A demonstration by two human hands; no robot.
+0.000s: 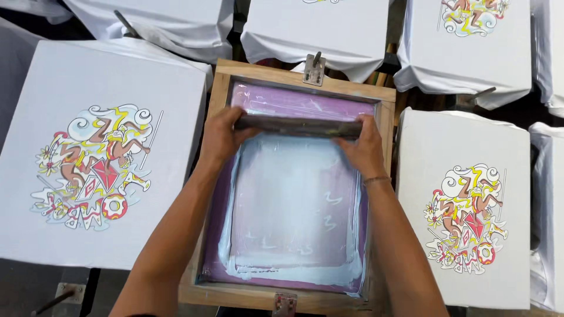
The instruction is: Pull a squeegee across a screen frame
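Note:
A wooden-framed printing screen (212, 100) lies in the middle, its purple mesh smeared with pale blue-white ink (294, 194). Across the far part of the mesh lies a long dark squeegee (296, 125). My left hand (220, 138) grips its left end and my right hand (364, 147) grips its right end, a thin band on that wrist. Both forearms reach in from the bottom edge over the frame.
White shirts on flat boards surround the screen: one with a colourful cartoon print at the left (94, 167), another at the right (467, 217), more along the top (470, 17). A metal hinge clamp (314, 69) holds the frame's far side; another bracket (285, 304) sits at the near side.

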